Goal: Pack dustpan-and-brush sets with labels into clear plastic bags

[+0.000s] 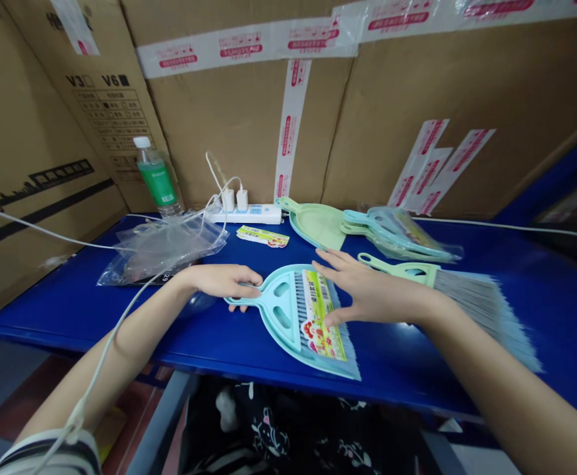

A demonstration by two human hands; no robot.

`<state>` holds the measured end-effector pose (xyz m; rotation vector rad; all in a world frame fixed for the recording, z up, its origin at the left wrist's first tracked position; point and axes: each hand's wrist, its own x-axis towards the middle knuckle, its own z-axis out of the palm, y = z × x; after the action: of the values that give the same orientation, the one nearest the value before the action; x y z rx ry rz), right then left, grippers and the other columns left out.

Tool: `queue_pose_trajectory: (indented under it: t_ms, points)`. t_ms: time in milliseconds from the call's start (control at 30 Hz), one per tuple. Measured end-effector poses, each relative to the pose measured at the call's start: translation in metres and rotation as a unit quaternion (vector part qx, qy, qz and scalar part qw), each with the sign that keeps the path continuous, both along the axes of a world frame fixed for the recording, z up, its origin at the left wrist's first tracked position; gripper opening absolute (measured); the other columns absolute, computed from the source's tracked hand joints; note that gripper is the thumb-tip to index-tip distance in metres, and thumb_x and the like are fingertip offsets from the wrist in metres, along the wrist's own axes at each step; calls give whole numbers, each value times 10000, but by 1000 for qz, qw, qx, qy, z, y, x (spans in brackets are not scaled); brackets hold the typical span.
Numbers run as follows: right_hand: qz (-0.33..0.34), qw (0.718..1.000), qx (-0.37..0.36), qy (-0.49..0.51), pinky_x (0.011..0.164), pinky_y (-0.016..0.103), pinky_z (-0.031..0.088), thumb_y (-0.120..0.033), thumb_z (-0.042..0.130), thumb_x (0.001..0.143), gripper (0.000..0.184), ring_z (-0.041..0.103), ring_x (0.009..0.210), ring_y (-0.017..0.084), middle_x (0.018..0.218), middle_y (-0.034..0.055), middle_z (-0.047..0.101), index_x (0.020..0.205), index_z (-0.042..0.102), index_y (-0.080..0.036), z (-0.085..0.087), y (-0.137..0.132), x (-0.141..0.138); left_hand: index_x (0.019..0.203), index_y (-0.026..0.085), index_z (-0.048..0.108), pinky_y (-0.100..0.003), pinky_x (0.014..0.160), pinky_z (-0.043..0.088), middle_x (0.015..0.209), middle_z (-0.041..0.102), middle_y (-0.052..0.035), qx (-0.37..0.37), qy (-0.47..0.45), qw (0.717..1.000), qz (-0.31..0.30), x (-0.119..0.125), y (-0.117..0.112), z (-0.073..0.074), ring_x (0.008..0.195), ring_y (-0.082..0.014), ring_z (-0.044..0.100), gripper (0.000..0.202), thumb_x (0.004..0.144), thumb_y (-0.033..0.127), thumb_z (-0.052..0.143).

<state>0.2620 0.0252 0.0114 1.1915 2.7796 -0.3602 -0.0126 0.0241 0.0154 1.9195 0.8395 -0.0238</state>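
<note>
My left hand is closed round the handle of a light-blue dustpan. A matching blue brush lies in the pan, its bristles reaching past the pan's front edge. Across the bristles sits a yellow-green printed label card. My right hand is open with fingers spread, at the card's right side; whether its thumb touches the card I cannot tell. Just beyond my right forearm lie a green-handled brush with grey bristles and, partly under it, blue bristles.
Behind are a green dustpan and a plastic-wrapped dustpan set. More label cards lie by a white power strip with chargers. Clear plastic bags and a bottle stand left. Cardboard walls the back; a cable crosses my left arm.
</note>
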Motion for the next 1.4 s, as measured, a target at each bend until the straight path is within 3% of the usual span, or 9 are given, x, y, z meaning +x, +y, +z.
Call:
queue_pose_trajectory:
  t_ms: [100, 200, 333, 433, 667, 1000, 1267, 1400]
  points:
    - [-19, 1000, 4, -5, 1080, 554, 276, -729, 580, 658, 1035, 122, 1401, 400, 1538, 198, 205, 1459, 324, -127, 2, 5, 5, 746, 164, 481, -170, 450, 432, 609, 542, 30, -2, 2, 1000, -2, 0, 0, 0, 466, -62, 474, 334, 890, 465, 485]
    - [-23, 999, 22, 9, 1068, 537, 312, -683, 553, 716, 925, 255, 1376, 384, 1508, 184, 305, 1441, 370, -137, 9, 11, 7, 753, 161, 485, -163, 449, 426, 611, 543, 31, -1, 3, 1000, -4, -1, 0, 0, 467, -58, 470, 314, 896, 440, 477]
    - [-69, 995, 65, -16, 1029, 475, 385, -423, 498, 844, 618, 471, 1252, 332, 1364, 190, 515, 1364, 475, -91, 16, 16, 7, 756, 158, 490, -153, 445, 412, 607, 539, 34, 7, -1, 1000, -4, -1, 0, 0, 464, -53, 459, 289, 907, 403, 468]
    - [-112, 986, 98, -81, 956, 461, 441, -208, 484, 824, 485, 546, 1155, 327, 1240, 191, 602, 1288, 545, -83, 18, 18, 7, 753, 157, 488, -156, 451, 425, 605, 540, 34, 10, -3, 1000, -8, 0, 0, 0, 458, -51, 450, 280, 912, 386, 459]
    - [-155, 973, 72, -157, 897, 382, 473, 65, 435, 705, 625, 568, 1118, 308, 1215, 197, 594, 1306, 520, -83, 24, 11, 7, 746, 159, 480, -166, 449, 427, 609, 545, 26, 6, 1, 1000, -5, 0, 0, 1, 461, -60, 460, 298, 905, 411, 470]
    - [-177, 969, 112, -131, 805, 409, 497, 66, 395, 698, 582, 579, 1087, 346, 1139, 208, 611, 1208, 592, -132, 14, 23, 20, 759, 159, 484, -171, 449, 424, 619, 558, 22, 8, -1, 1000, -8, -1, 0, 0, 462, -62, 477, 333, 901, 460, 466]
    - [-203, 964, 89, -148, 845, 371, 468, 82, 396, 731, 548, 579, 1124, 308, 1196, 194, 615, 1205, 590, -113, 19, 25, 23, 759, 154, 499, -166, 441, 408, 633, 579, 13, 8, 5, 1000, 1, -1, 0, 0, 489, -77, 530, 339, 895, 464, 477]
    - [-203, 962, 99, -150, 801, 374, 473, 79, 406, 725, 493, 601, 1082, 315, 1151, 186, 642, 1108, 635, -131, 22, 24, 25, 760, 154, 506, -160, 440, 398, 625, 579, 19, 12, -7, 1000, -2, -2, 0, -2, 485, -70, 522, 340, 901, 461, 475]
